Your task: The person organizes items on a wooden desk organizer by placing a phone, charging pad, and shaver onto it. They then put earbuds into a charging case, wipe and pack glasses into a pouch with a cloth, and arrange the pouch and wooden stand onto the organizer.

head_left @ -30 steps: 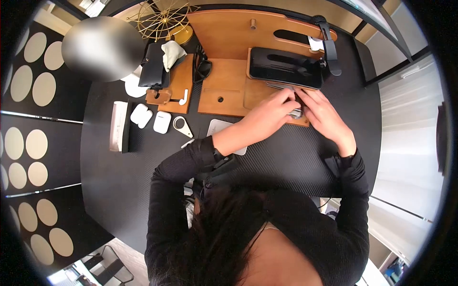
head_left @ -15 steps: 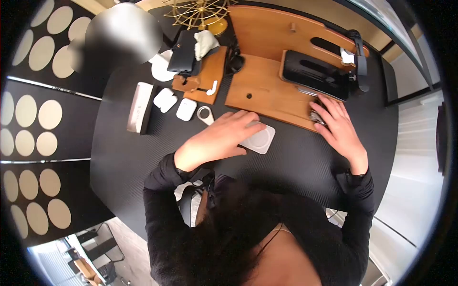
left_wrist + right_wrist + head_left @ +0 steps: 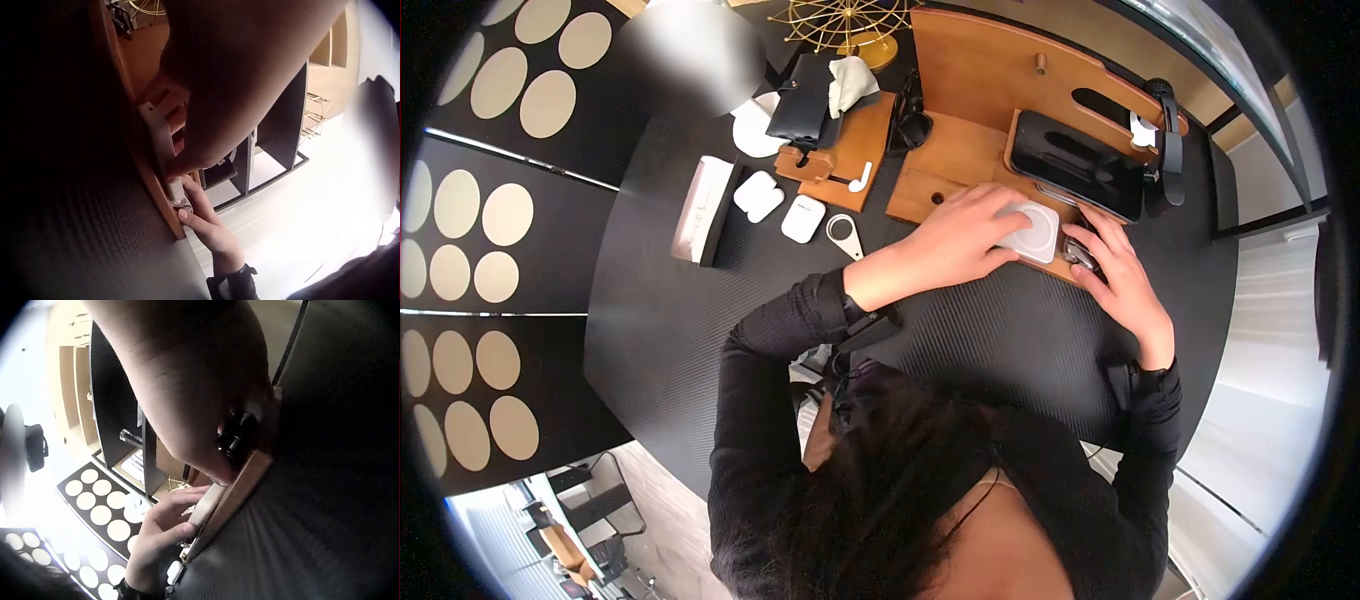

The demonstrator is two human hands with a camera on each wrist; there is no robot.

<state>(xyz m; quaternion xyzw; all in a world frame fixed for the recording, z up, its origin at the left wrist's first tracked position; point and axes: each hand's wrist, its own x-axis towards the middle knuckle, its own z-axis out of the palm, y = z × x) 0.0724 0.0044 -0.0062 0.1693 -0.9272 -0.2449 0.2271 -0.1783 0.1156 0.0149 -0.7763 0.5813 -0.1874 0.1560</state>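
On the wooden organiser (image 3: 960, 150), my left hand (image 3: 1000, 230) grips a white square pad (image 3: 1032, 232) and holds it down near the front edge. The left wrist view shows that pad (image 3: 155, 134) edge-on, with fingers around it. Just to its right, my right hand (image 3: 1090, 245) has its fingers curled on a small dark metallic object (image 3: 1080, 252) at the organiser's front right corner. In the right wrist view the dark object (image 3: 236, 439) sits under those fingers; what it is stays unclear.
A black phone (image 3: 1080, 165) leans on the organiser, with a watch strap (image 3: 1170, 150) beside it. Left on the black table (image 3: 680, 320) lie two white earbud cases (image 3: 757, 195), a white box (image 3: 700, 210) and a ring tag (image 3: 842, 232). Behind stand a black wallet (image 3: 800, 100) and a gold wire ornament (image 3: 845, 20).
My left hand left the right hand's side, picked up the white pad from the table and brought it onto the organiser. The right hand stayed on the small dark object.
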